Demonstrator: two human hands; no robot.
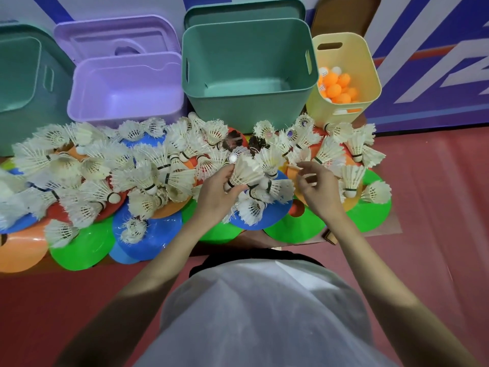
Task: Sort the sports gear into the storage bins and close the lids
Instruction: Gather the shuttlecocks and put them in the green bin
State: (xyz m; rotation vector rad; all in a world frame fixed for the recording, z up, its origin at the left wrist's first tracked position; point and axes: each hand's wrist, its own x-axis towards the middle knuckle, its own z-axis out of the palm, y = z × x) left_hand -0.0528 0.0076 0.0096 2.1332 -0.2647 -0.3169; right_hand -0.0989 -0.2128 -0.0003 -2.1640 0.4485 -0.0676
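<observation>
The left hand (219, 186) is gripping a white feather shuttlecock (246, 172) just above the pile on the disc cones (148, 234). The right hand (315, 186) is hovering half-curled, holding nothing, before the empty green bin (248, 75).

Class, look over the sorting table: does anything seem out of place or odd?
Yes. One white ball lies among the shuttlecocks, just above the left hand, while the other balls sit in the yellow bin.
</observation>
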